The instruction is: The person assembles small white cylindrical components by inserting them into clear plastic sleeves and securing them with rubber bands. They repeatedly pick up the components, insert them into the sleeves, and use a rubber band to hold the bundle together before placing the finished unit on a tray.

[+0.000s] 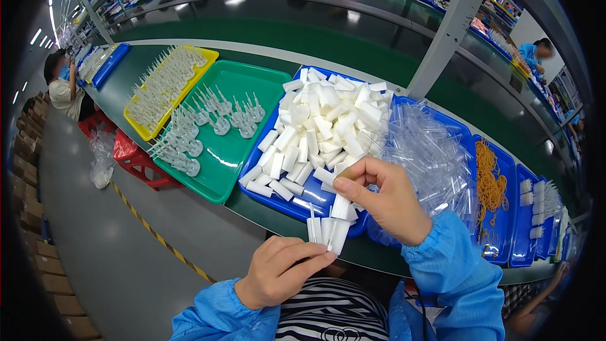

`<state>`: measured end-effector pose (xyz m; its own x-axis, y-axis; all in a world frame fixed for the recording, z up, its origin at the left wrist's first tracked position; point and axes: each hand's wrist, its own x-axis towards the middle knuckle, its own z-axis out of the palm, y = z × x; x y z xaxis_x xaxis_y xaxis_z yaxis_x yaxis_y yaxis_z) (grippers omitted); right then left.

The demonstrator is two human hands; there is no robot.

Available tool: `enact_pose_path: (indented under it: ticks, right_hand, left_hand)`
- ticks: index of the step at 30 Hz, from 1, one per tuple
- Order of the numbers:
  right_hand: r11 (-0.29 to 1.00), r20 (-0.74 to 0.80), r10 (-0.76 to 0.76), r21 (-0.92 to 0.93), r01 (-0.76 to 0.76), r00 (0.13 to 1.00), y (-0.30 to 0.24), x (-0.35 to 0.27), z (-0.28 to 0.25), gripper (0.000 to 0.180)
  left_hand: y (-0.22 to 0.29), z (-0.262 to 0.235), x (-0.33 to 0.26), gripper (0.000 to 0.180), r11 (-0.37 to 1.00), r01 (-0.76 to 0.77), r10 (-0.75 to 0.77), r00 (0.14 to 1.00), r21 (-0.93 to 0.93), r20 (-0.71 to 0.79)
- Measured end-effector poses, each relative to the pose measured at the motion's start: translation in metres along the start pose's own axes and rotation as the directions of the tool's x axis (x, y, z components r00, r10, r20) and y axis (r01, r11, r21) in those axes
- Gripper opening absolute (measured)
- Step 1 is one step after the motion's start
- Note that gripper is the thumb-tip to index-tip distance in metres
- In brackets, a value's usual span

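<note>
My left hand [282, 271] is closed at the lower end of a small white assembly [327, 232], fingers pinching its base. Thin upright prongs show on its left side, with white foam pieces beside them. Just above, my right hand [388, 199] pinches a white foam piece [341, 207] between thumb and forefinger, close to or touching the assembly; contact is hard to tell. Beyond both hands, a blue tray [251, 184] holds a heap of white foam pieces [319, 117], short and block-like with some curved faces.
Left of the heap are a green tray [224, 79] of pronged white parts [183, 145] and a yellow tray [205, 57] of similar parts. To the right lie clear plastic sleeves [429, 158] and orange rubber bands [489, 177]. A metal post [451, 31] rises behind; a red stool [136, 158] stands left.
</note>
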<state>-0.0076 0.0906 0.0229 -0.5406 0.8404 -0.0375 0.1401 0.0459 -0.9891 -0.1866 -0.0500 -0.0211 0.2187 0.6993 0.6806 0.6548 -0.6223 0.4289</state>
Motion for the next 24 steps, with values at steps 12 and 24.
enact_pose_path:
  ticks: [12,24]
  right_hand:
    - [0.746,0.207,-0.466,-0.43,0.508,0.86,-0.006,-0.006,0.009,0.012]
    - [0.942,0.044,-0.288,-0.164,0.292,0.957,0.006,-0.015,0.025,0.014]
  left_hand:
    - [-0.008,0.007,-0.01,0.04,0.996,0.087,-0.09,0.986,-0.025,-0.141]
    - [-0.017,0.004,-0.007,0.04,0.942,0.244,-0.29,0.937,-0.233,-0.195]
